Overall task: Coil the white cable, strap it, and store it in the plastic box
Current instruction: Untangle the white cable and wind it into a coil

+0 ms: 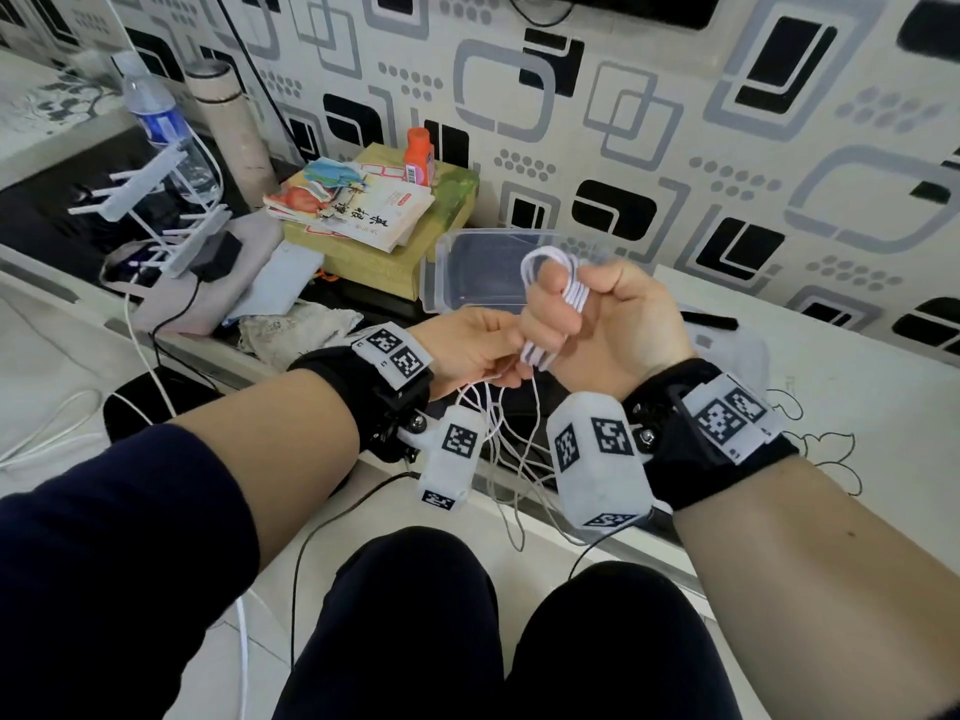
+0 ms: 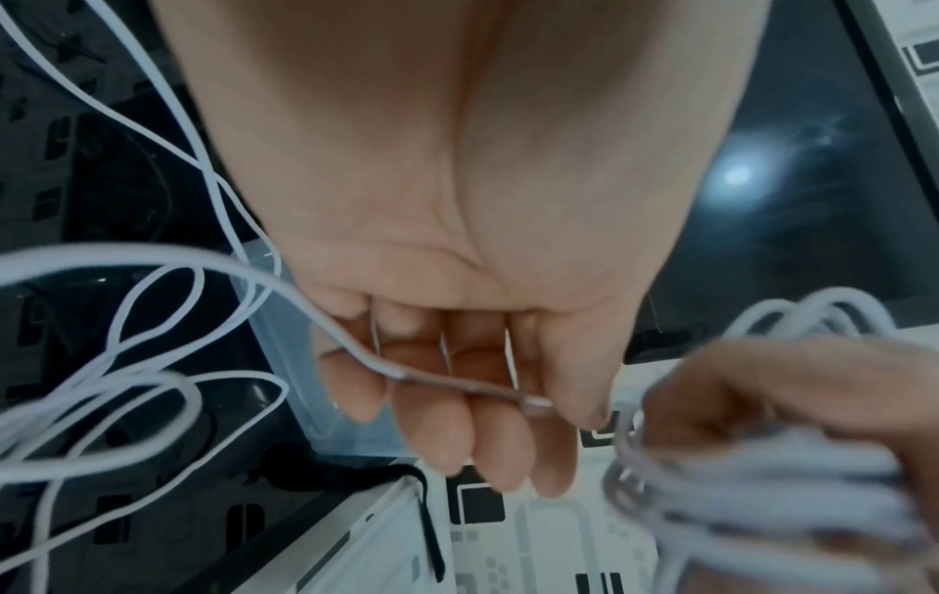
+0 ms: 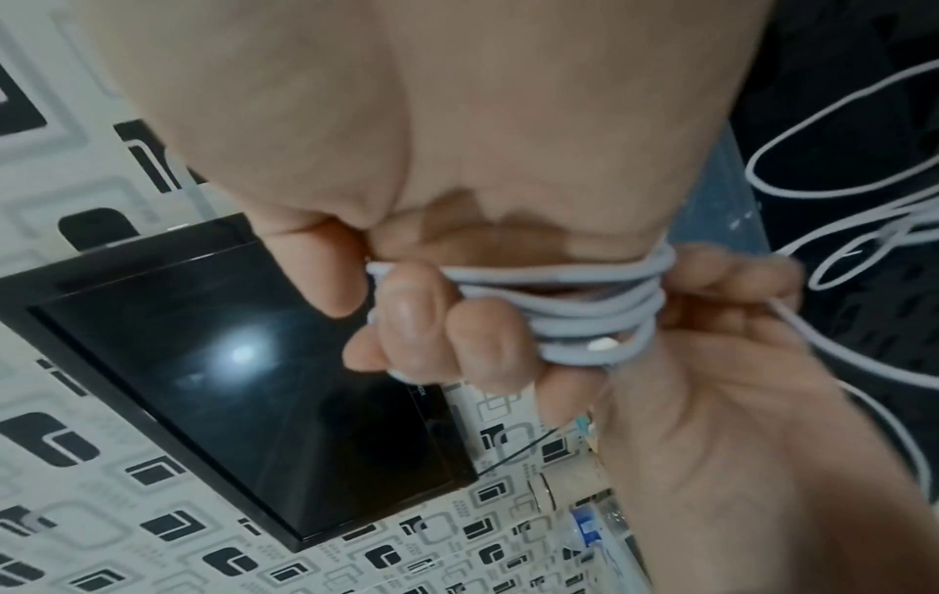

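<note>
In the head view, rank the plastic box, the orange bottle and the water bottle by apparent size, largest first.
1. plastic box
2. water bottle
3. orange bottle
The box sits nearer the camera, which may exaggerate its lead.

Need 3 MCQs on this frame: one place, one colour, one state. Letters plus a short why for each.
1. Where is the plastic box?
A. on the person's lap
B. beyond the hands, beside the stack of books
C. on the floor at left

2. What colour is the small bottle on the books?
A. orange
B. blue
C. green

3. What state is the white cable in?
A. fully coiled and strapped
B. lying in the box
C. partly coiled, loose length hanging

Key: 1 B, the box sits behind the hands next to the books. 2 A, its body and cap are orange. 3 C, the right hand grips several loops while the left hand pinches a trailing strand.
</note>
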